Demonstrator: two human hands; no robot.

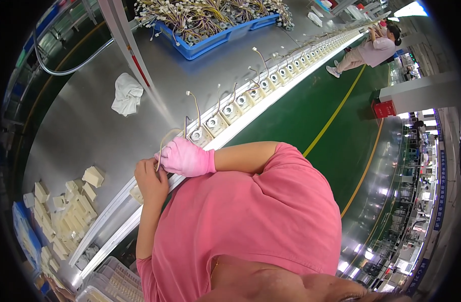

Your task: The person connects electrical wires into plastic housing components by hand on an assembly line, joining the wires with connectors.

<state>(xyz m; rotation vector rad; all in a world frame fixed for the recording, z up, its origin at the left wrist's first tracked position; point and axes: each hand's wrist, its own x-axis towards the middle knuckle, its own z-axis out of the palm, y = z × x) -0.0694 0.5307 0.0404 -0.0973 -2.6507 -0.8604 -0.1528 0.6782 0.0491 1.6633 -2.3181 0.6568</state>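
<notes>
My bare left hand is closed, its fingertips pinched at the lower end of a thin wire lead. Close against it, my right hand, in a pink glove, is curled shut over the rail. What lies under its fingers is hidden. The lead arcs up from between both hands. Just beyond the glove, a cream square housing with a round white centre sits on the long white rail, first of a row with upright leads. Part of another cream piece shows beside my left wrist.
A blue tray heaped with wire leads stands on the metal table. A white cloth lies nearer. Loose cream housings are piled at left, and clear plastic trays are below. Another person works farther along the rail.
</notes>
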